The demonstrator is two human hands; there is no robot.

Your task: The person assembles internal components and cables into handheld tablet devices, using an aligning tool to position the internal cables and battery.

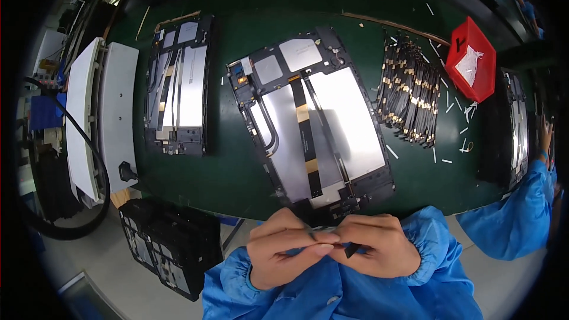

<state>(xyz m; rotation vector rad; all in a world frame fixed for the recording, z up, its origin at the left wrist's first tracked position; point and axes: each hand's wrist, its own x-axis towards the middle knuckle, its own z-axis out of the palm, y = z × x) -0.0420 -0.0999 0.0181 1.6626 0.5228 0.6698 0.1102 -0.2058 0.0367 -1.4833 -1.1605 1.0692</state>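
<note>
Close to my body at the near table edge, my left hand (284,249) and my right hand (376,244) meet, thumbs and fingers pinched together. Between them they hold a thin black strip, like a flex cable (352,250); only a short dark end shows, and my fingers cover most of it. Just beyond my knuckles lies an opened tablet chassis (349,118), tilted on the table. It has silvery battery panels, a black-and-gold ribbon cable (304,136) down its middle and a black frame.
Another opened tablet (178,83) lies left, beside a white stand-like housing (118,112). To the right are a pile of black-and-gold flex cables (409,92), scattered white strips and a red bin (483,65). Stacked tablet chassis (172,243) sit below left. A co-worker's blue sleeve (515,207) is at right.
</note>
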